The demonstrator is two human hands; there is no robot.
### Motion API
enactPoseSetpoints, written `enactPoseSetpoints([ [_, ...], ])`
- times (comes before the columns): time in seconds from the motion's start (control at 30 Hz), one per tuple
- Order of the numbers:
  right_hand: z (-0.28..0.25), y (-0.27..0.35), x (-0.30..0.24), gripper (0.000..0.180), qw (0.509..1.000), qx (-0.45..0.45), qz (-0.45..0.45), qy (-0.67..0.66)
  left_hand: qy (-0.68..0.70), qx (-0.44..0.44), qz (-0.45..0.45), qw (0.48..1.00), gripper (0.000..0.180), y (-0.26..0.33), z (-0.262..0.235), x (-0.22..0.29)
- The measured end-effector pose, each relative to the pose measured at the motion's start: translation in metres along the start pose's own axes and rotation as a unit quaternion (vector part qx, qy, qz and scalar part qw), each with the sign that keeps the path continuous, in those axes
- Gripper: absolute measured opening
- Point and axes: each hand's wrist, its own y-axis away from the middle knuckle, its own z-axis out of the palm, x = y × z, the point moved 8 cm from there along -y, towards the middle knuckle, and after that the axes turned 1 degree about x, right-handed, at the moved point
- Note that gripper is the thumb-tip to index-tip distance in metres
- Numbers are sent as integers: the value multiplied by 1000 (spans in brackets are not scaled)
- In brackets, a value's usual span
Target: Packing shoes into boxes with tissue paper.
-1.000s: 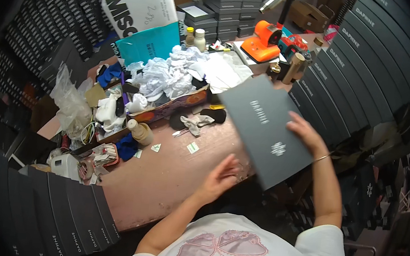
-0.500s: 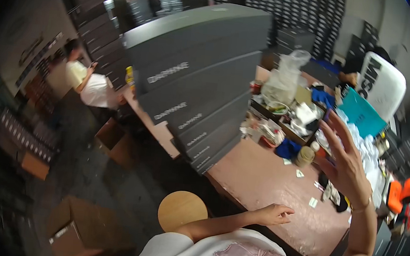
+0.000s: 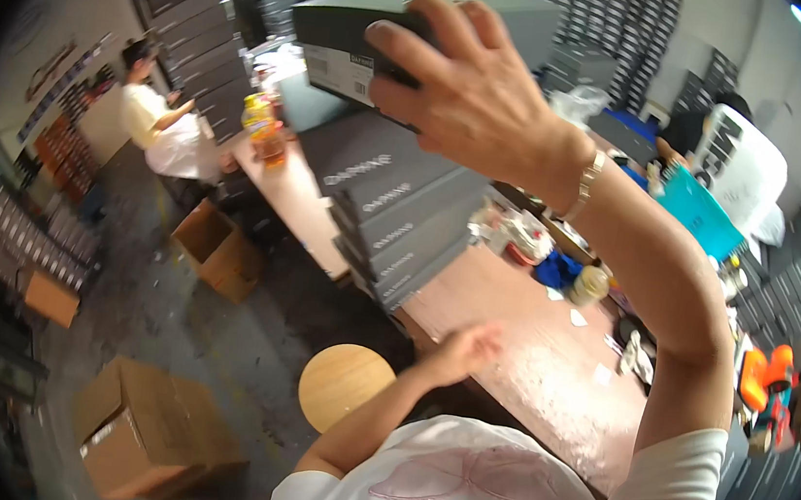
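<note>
My right hand (image 3: pixel 476 92) is raised high and grips a dark grey shoe box (image 3: pixel 364 36) by its end, the one with a white label. The box sits level at the top of a leaning stack of similar grey boxes (image 3: pixel 395 210), which stands on the left end of a long brown table (image 3: pixel 525 361). Whether the box rests on the stack or hangs just above it, I cannot tell. My left hand (image 3: pixel 469 343) hovers low by the table's near edge, fingers loosely spread and holding nothing.
A round wooden stool (image 3: pixel 343 381) stands below the table edge. Cardboard boxes (image 3: pixel 220 251) (image 3: pixel 147 428) lie on the floor to the left. Another person (image 3: pixel 156 117) works at the far table end near orange bottles (image 3: pixel 262 123). A teal bag (image 3: pixel 697 213) and clutter sit at the right.
My view has swung left toward the stack. My right hand has carried the grey box from the right side of the table up to the top of the stack. My left hand stays low.
</note>
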Motion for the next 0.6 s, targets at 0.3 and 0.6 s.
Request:
enactPoseSetpoints([
  [0.3,-186,223,-56,42,969,77,112,-205,438,-26,122,890,50,-48,22,123],
  [0.6,-157,422,-190,84,769,-229,461,-378,345,-6,-323,881,51,-6,99,-175],
])
